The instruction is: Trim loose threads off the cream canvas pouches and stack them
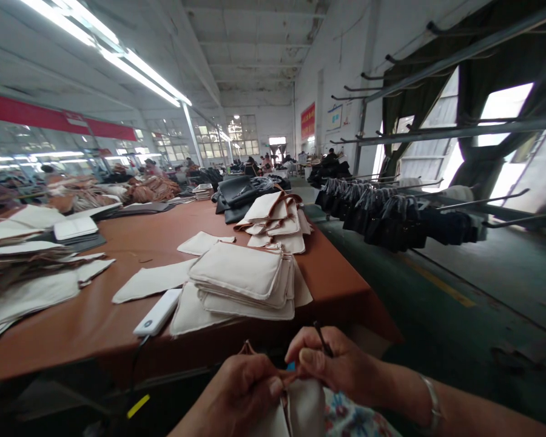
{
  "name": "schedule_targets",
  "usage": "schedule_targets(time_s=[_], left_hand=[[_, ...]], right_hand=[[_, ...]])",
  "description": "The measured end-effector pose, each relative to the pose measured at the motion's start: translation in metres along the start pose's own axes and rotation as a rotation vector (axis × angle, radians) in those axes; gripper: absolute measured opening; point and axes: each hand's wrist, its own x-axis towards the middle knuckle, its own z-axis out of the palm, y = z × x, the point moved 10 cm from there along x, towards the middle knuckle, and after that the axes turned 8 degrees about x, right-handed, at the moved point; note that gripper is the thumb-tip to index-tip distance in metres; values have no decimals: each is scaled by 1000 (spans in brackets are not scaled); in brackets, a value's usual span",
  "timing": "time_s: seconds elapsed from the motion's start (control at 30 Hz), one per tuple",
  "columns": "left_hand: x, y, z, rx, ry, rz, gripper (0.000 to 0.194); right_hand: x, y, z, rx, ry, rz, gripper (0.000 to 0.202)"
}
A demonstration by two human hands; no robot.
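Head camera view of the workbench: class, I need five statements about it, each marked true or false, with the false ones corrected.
1. The right hand holds a thin dark tool. True.
2. The power bank lies on top of the cream pouches. False: the white power bank lies on the brown tabletop, beside the cream pouches.
3. A bracelet circles the left wrist. False: the bracelet is on the right wrist.
4. The left hand grips a cream and brown piece. True.
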Motion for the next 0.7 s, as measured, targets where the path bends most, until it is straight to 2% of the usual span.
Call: schedule_targets(time_s=[0.07,0.17,0.27,0.33,0.4,0.5,0.57,0.63,0.7], left_hand=[[0,7,-1,163,9,33,49],[3,18,-1,369,23,159,45],[7,23,-3,510,65,266,41],[8,22,-4,549,97,289,39],[9,16,-2,489,66,275,42],[8,-1,5,200,-66,144,54],[4,-9,-2,76,-39,60,65],[1,-14,-14,41,42,-14,76],[-1,-17,-18,20,49,-64,80]], right_hand=[[4,6,0,96,-46,140,47],[9,7,7,94,-157,245,45],[14,1,12,54,-211,206,37],[15,2,15,71,-208,183,33],[13,11,15,111,-174,201,32],[8,24,12,131,-113,217,35],[6,27,9,111,-97,197,38],[5,26,6,94,-96,175,42],[5,23,5,88,-104,161,44]])
